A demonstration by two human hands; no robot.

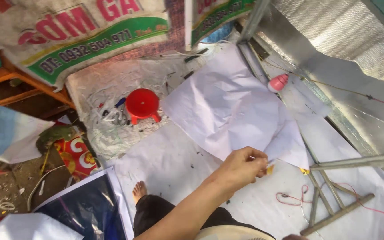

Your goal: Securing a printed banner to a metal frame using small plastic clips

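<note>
Fingers (258,161) are pressed together in a pinch on the lower edge of a big white sheet of paper (227,106), thumb and fingertips closed tight with no gap showing, so that's the left hand (241,168) gripping the sheet near its corner. The paper is creased and lifted off the ground, tilted up over the white floor covering (165,164), with the rest of it hanging toward the red plastic stool (142,105). As for progress, I'd say the sheet is picked up but not laid flat or placed anywhere yet, so most of the handling looks undone. The right hand isn't in view at all. Further out: a pink bulb-shaped thing (278,82) beside a metal frame (334,195), red string (290,198) on the floor, a bare foot (139,191) below.
</note>
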